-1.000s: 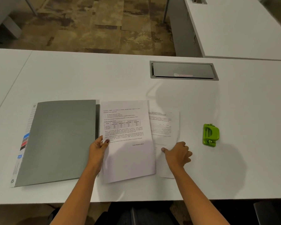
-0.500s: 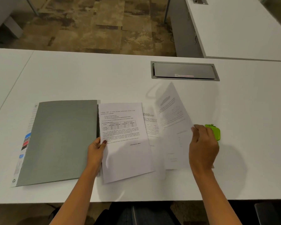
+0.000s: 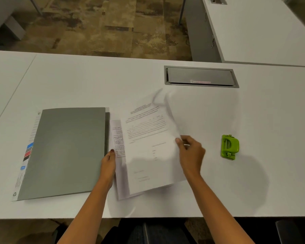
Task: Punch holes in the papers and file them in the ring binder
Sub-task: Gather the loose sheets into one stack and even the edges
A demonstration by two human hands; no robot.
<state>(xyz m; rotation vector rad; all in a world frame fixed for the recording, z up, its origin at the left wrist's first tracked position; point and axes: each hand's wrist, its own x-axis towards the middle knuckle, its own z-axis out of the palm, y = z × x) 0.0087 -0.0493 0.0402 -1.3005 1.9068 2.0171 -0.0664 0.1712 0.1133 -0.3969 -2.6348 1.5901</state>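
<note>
Right hand (image 3: 190,152) pinches the upper sheet (image 3: 148,138) by its right edge, above the lower sheet (image 3: 117,131). Left hand (image 3: 108,162): thumb on that sheet's left edge, fingers hidden, grip cannot be told. Count: two printed sheets, print unreadable; one closed grey binder (image 3: 67,150), left; one green hole punch (image 3: 230,147), right.

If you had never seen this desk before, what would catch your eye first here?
The green hole punch sits alone on the white desk, at right. In the middle, the right hand pinches a blurred printed sheet over another page that the left hand touches. A closed grey binder lies left.
</note>
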